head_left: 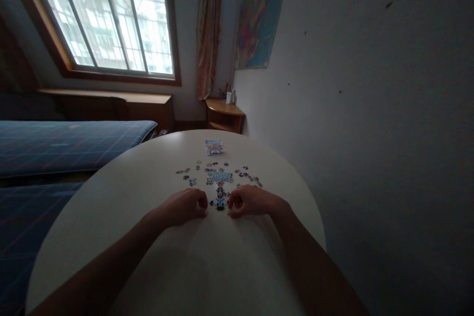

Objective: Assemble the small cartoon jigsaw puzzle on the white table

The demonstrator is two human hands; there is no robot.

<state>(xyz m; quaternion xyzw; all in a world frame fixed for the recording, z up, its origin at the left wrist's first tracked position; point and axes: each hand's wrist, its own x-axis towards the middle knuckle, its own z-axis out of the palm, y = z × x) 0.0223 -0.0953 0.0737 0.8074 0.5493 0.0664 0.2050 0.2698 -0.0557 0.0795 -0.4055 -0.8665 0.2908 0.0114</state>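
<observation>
My left hand (188, 205) rests low over the table, its fingers curled toward the thumb. Whatever lies between those fingertips is too small to make out. Across from it, my right hand (251, 200) pinches a small jigsaw piece (229, 213) near the tabletop. Between both hands lies a joined strip of jigsaw pieces (220, 201), dark and blue. Just beyond it is a light-blue joined section (219, 177). Loose jigsaw pieces (252, 177) are scattered to the right, with more loose pieces (186, 177) on the left.
A small printed picture packet (215, 146) lies toward the far side of the round white table (122, 207). A bed with a blue plaid cover (74, 145) stands to the left. The wall (355, 158) runs close along the right. A wooden corner shelf (225, 107) stands behind.
</observation>
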